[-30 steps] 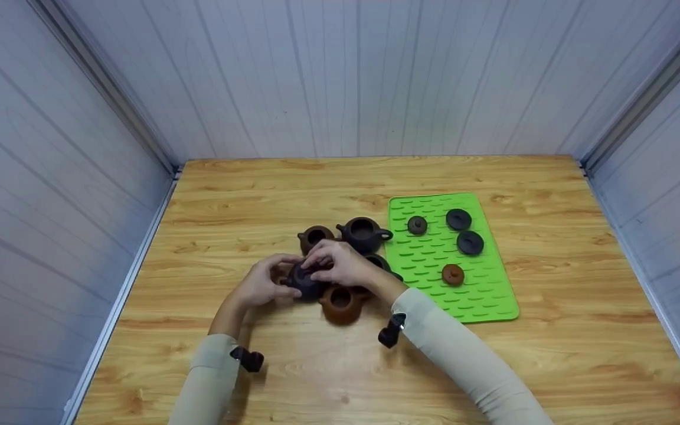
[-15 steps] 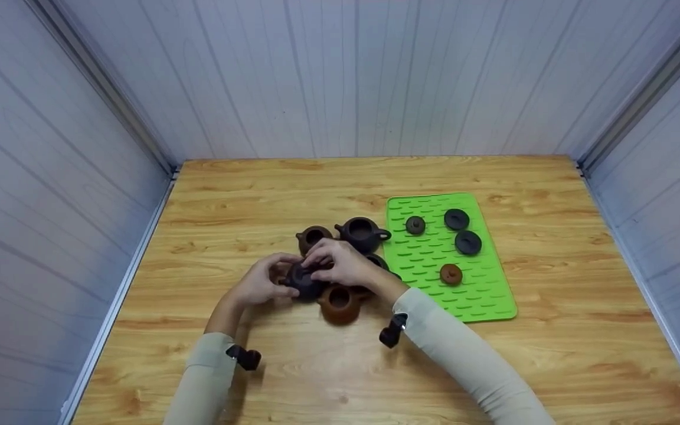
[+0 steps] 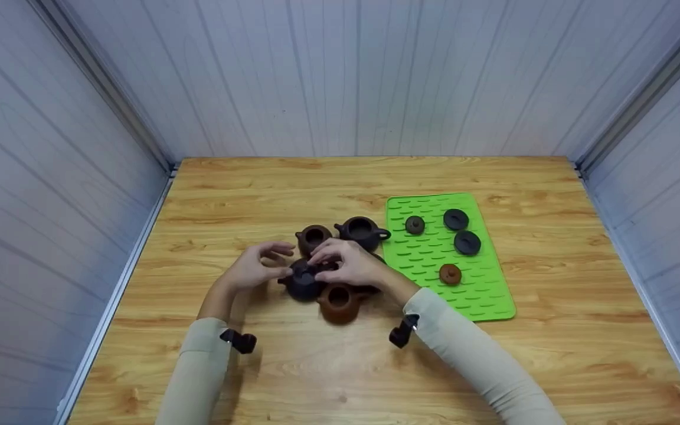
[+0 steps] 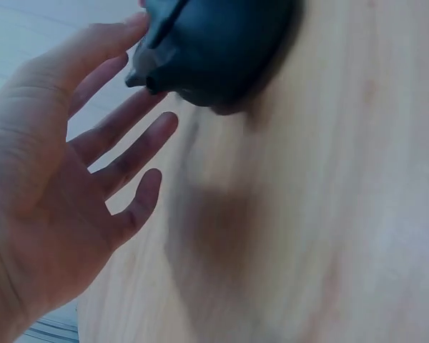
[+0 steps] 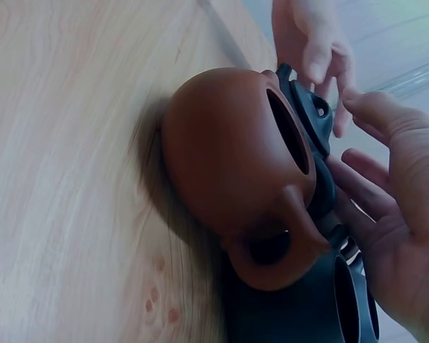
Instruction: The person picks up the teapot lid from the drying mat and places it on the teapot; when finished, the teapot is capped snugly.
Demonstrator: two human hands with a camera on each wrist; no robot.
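Note:
A black teapot [image 3: 303, 287] with its lid [image 5: 309, 118] on stands at the left of a cluster of teapots. My left hand [image 3: 250, 268] is beside its spout, fingers spread, the thumb tip close to the pot in the left wrist view. Over the lid's right side is my right hand [image 3: 353, 265]; in the right wrist view its thumb and fingers are apart near the knob. In front stands a lidless reddish-brown teapot [image 5: 222, 150]. Behind are a small brown teapot [image 3: 314, 237] and a larger black one [image 3: 365, 237], both uncovered. Another dark teapot is mostly hidden under my right hand.
To the right lies a green ridged mat [image 3: 422, 295]. On it are a small brown lid [image 3: 415, 225], two black lids [image 3: 455, 219] and a reddish-brown lid [image 3: 450, 274]. Pale panels [image 3: 340, 82] wall the wooden table [image 3: 316, 378] at the back and sides.
My left hand has loosened from the black teapot and drawn slightly left and away. My right hand has shifted a little to the right, off the lid's middle. The teapots stay put.

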